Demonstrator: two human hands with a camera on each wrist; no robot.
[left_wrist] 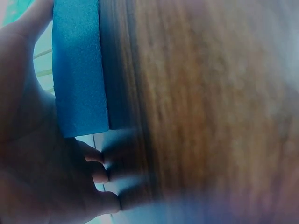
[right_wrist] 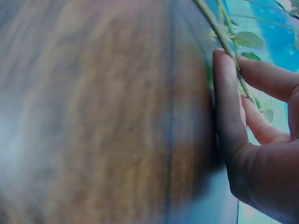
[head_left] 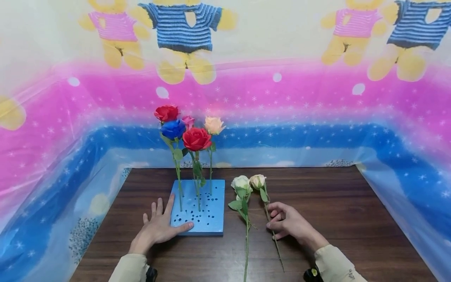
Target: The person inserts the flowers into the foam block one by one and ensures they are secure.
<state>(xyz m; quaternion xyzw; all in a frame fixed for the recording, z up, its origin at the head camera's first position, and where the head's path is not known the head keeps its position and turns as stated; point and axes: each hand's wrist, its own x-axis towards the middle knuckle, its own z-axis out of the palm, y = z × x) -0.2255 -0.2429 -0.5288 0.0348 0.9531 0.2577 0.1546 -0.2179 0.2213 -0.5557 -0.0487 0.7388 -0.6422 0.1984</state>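
My left hand (head_left: 159, 227) lies with spread fingers at the left edge of a light blue board (head_left: 215, 225) dotted with holes, the thumb across its near corner. In the left wrist view the board's thick side (left_wrist: 79, 70) shows beside the palm. Several artificial roses stand upright in the board: red (head_left: 197, 139), blue (head_left: 173, 129), pink (head_left: 188, 122) and peach (head_left: 214, 125) ones. To the right, my right hand (head_left: 292, 224) pinches the stem of a cream rose (head_left: 258, 181) between thumb and fingers; the right wrist view shows the stem (right_wrist: 219, 32) at the fingertips.
A white rose (head_left: 241, 182) with green leaves lies between the board and the cream rose, its stem pointing toward me. Everything is on a dark wooden table (head_left: 338, 203). A printed curtain (head_left: 282, 94) encloses the table's back and sides.
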